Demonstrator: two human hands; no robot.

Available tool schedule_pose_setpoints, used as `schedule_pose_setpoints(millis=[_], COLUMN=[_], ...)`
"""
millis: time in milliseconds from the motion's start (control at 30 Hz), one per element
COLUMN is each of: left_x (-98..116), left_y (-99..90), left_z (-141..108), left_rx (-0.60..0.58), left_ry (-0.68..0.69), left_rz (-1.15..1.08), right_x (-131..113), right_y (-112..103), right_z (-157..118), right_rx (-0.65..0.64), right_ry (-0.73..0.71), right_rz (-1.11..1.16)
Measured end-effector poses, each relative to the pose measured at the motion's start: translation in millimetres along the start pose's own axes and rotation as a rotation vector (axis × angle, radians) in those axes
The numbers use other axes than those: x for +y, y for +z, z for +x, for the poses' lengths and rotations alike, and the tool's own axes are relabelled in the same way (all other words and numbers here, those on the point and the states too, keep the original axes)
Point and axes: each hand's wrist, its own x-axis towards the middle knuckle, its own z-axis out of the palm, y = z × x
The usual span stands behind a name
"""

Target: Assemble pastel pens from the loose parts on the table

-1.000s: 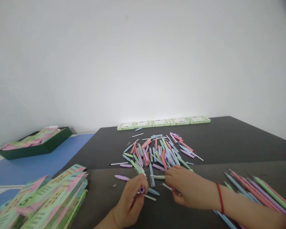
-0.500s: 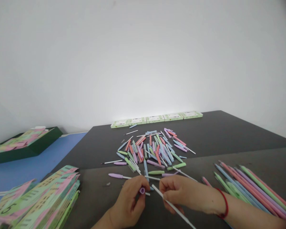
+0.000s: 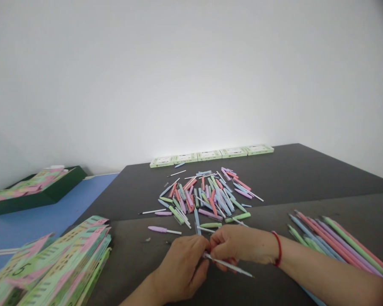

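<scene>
My left hand (image 3: 183, 265) is closed around a purple pen barrel, now almost wholly hidden by the fingers. Against it my right hand (image 3: 226, 246), with a red cord at the wrist, pinches a thin white pen refill (image 3: 231, 266). One end of the refill meets the left fingers, and its tip points down to the right. Whether it sits inside the barrel I cannot tell. Just beyond both hands lies a pile of pen parts (image 3: 207, 195): pastel barrels, caps and white refills. A purple pen piece with a refill (image 3: 159, 229) lies left of the pile.
Several long pens (image 3: 335, 242) lie bundled at the right on the black table (image 3: 274, 174). Green-and-pink printed packets (image 3: 60, 263) are stacked at the left front. A dark green box (image 3: 51, 191) of packets stands on a blue surface. Flat pale-green boxes (image 3: 209, 156) line the back edge.
My hands have come together; the right one has brought the refill's end to the barrel in the left. The barrel's open end has turned out of sight. The view has shifted slightly.
</scene>
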Motion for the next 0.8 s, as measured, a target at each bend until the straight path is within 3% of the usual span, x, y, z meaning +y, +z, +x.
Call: schedule_pose_setpoints(millis=[133, 233, 367, 567, 667, 800], left_x=[-1, -4, -7, 0, 4, 4], left_y=[-1.9, -1.5, 0.9, 5.5, 5.9, 4.5], left_z=[2, 2, 0, 0, 1, 2], left_rx=[-0.076, -0.059, -0.03, -0.098, -0.174, -0.205], left_ry=[-0.023, -0.062, -0.128, -0.156, -0.16, -0.158], left_rz=[0.039, 0.058, 0.05, 0.082, 0.12, 0.16], right_x=[7, 9, 6, 5, 7, 15], right_y=[-10, -23, -28, 5, 13, 1], right_z=[5, -7, -38, -58, -53, -43], right_rx=[0.0, 0.129, 0.319, 0.606, 0.616, 0.533], right_ry=[0.022, -0.043, -0.186, -0.165, -0.192, -0.176], right_rz=[0.107, 0.087, -0.177, -0.627, -0.639, -0.509])
